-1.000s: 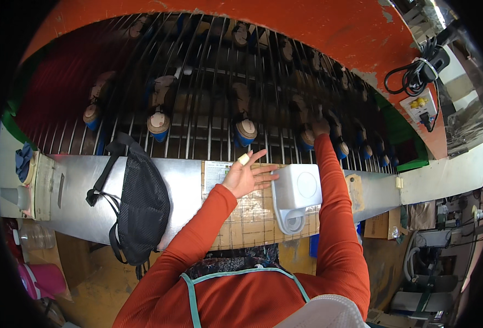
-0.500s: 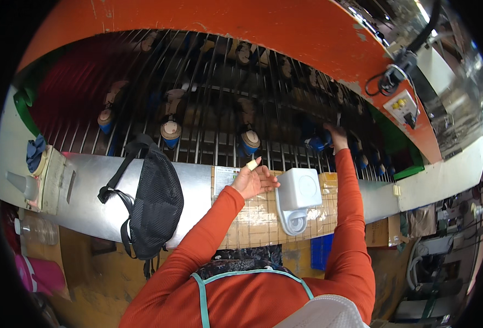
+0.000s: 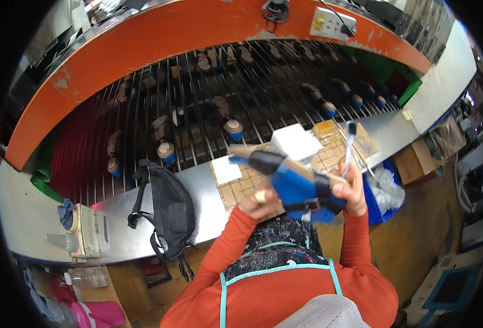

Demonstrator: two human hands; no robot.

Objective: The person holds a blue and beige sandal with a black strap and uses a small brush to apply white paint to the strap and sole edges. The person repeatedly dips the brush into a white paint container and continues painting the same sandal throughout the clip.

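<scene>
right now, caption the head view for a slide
Right hand holds a brush and a blue strapped shoe, left hand beside it, black mesh bag on the bench.

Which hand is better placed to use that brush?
Probably the right hand: its grip has the white-handled brush, dark head up, though it also seems to hold the blue shoe. The left hand, blurred beside the shoe, shows no brush.

Black-strapped blue shoe form (image 3: 295, 188), near: black is banding blue. Dark floral cloth apron (image 3: 274, 239), near: turquoise is edging it. Flat tan board (image 3: 235, 192): is showing dark gridding. Curved orange hood (image 3: 120, 53), far: is showing pale patches.
</scene>
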